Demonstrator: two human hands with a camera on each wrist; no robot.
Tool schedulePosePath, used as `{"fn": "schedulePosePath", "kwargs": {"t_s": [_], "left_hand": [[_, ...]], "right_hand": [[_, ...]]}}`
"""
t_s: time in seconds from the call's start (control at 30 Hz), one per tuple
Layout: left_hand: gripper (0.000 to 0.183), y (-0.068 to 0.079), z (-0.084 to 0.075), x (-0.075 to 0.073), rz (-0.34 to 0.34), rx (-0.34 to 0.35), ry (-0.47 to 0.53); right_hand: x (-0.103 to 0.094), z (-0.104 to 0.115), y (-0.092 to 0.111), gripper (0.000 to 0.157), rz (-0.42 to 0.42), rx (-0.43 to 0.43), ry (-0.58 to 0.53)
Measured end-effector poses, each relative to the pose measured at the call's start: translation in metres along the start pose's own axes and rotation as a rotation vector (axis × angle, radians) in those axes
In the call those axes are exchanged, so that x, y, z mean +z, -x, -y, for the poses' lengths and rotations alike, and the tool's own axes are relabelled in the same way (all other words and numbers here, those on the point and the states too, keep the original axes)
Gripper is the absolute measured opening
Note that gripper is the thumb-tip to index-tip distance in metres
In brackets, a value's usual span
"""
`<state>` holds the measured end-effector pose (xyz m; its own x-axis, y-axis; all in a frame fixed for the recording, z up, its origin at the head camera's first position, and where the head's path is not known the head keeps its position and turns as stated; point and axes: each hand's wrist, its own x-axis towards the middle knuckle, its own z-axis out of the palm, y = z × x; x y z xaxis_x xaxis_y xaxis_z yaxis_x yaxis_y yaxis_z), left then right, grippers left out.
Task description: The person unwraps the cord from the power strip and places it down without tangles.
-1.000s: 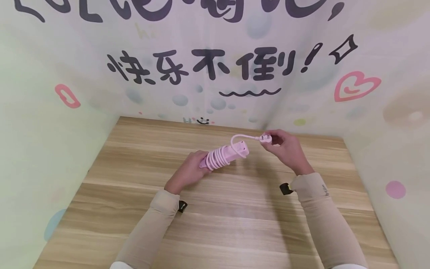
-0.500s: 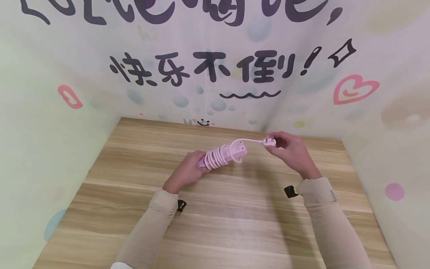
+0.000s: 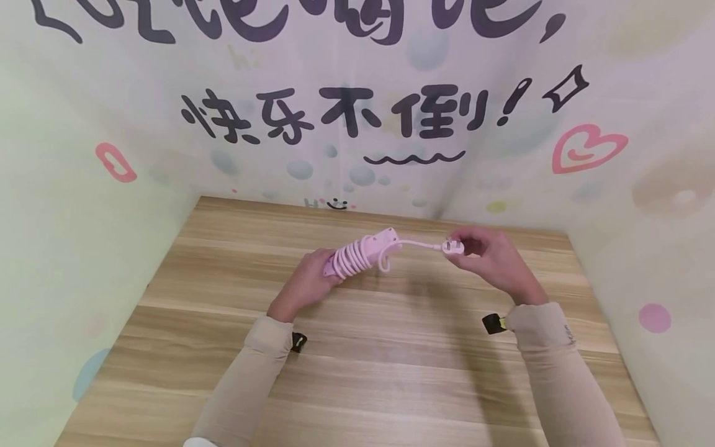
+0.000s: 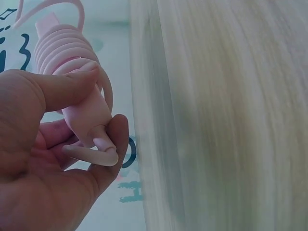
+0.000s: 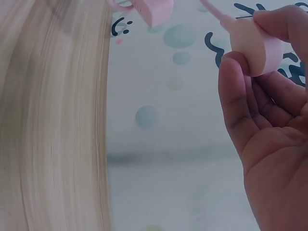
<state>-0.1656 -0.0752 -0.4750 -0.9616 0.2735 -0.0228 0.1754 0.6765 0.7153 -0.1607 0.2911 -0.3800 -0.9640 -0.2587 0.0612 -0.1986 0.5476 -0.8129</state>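
A pink power strip point(image 3: 384, 239) is held tilted above the table, its pale pink cord point(image 3: 353, 259) wound round it in several turns. My left hand point(image 3: 308, 280) grips the strip's near left end; in the left wrist view the thumb point(image 4: 72, 85) presses on the strip beside the coils. My right hand point(image 3: 497, 262) pinches the plug point(image 3: 453, 246) at the cord's free end, prongs facing up toward the head camera. Between the plug and the strip a short length of cord runs loose, with a small loop hanging at the strip's right end.
Beneath both hands lies a wood-grain table point(image 3: 357, 372). A printed cloth wall point(image 3: 346, 174) with dark lettering stands along its back edge, and pale walls rise at both sides. Black wrist devices point(image 3: 494, 323) hang below the sleeves.
My right hand has moved right and toward me with the plug, drawing the loose cord straighter. The loop has slipped toward the strip's end. My left hand and the strip have shifted slightly left.
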Motion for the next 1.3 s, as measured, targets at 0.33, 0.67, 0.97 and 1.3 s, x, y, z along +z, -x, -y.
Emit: {"fn": "schedulePosePath", "kwargs": {"t_s": [0.33, 0.67, 0.97, 1.3], "left_hand": [[0.054, 0.002, 0.004, -0.003, -0.013, -0.015, 0.019], [0.059, 0.002, 0.009, -0.005, -0.055, -0.020, 0.043], [0.058, 0.004, 0.012, -0.007, -0.060, -0.010, 0.074], [0.058, 0.004, 0.013, -0.004, -0.059, 0.023, 0.097]], "right_hand": [[-0.004, -0.004, 0.010, 0.028, 0.075, 0.088, 0.025], [-0.006, -0.015, 0.011, 0.028, 0.175, 0.105, 0.090], [-0.007, -0.033, 0.011, 0.034, 0.178, 0.140, 0.154], [-0.007, -0.051, 0.009, 0.037, 0.155, 0.196, 0.221]]}}
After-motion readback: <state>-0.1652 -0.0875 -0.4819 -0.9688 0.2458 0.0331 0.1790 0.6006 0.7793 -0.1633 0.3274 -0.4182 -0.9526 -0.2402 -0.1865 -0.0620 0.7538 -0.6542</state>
